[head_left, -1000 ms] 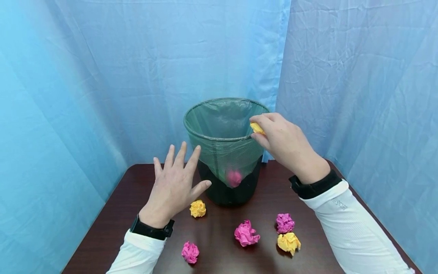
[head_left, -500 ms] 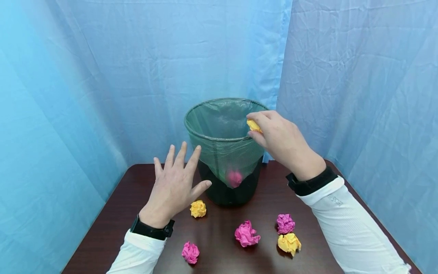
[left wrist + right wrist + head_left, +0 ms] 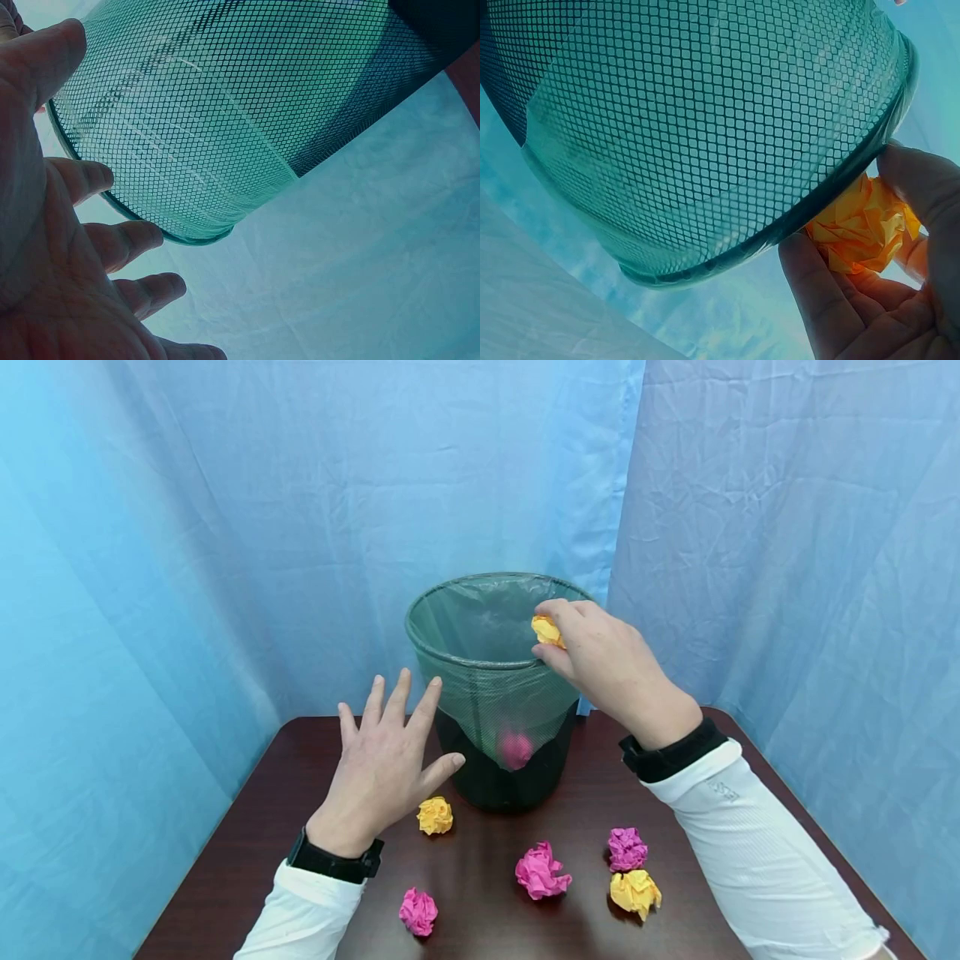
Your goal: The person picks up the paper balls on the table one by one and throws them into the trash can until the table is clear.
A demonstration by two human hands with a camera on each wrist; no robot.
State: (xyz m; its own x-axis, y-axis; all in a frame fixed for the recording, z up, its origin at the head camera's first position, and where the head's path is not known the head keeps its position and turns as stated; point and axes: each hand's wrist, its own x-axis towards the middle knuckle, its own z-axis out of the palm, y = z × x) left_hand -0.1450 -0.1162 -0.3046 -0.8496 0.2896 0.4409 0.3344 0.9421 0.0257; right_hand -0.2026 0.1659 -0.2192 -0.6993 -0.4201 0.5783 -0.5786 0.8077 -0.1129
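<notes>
A green mesh wastebasket (image 3: 487,693) with a thin liner stands upright at the far middle of the table. One pink paper ball (image 3: 516,750) shows through its wall, inside near the bottom of the liner. My right hand (image 3: 603,664) pinches a crumpled yellow paper ball (image 3: 547,631) between thumb and fingers at the basket's right rim; in the right wrist view the orange-looking paper ball (image 3: 864,225) sits just past the rim. My left hand (image 3: 386,760) is spread with straight fingers, in front of the basket's left side, holding nothing.
On the dark table (image 3: 300,827) lie a yellow paper ball (image 3: 435,816), a pink paper ball (image 3: 417,912), a larger pink paper ball (image 3: 542,871), and a purple-pink ball (image 3: 627,849) beside another yellow paper ball (image 3: 635,893). Blue curtains (image 3: 337,527) surround the table.
My right hand has moved slightly left with the yellow paper ball, farther over the basket's rim. The left hand has stayed nearly still, and the balls on the table have not moved.
</notes>
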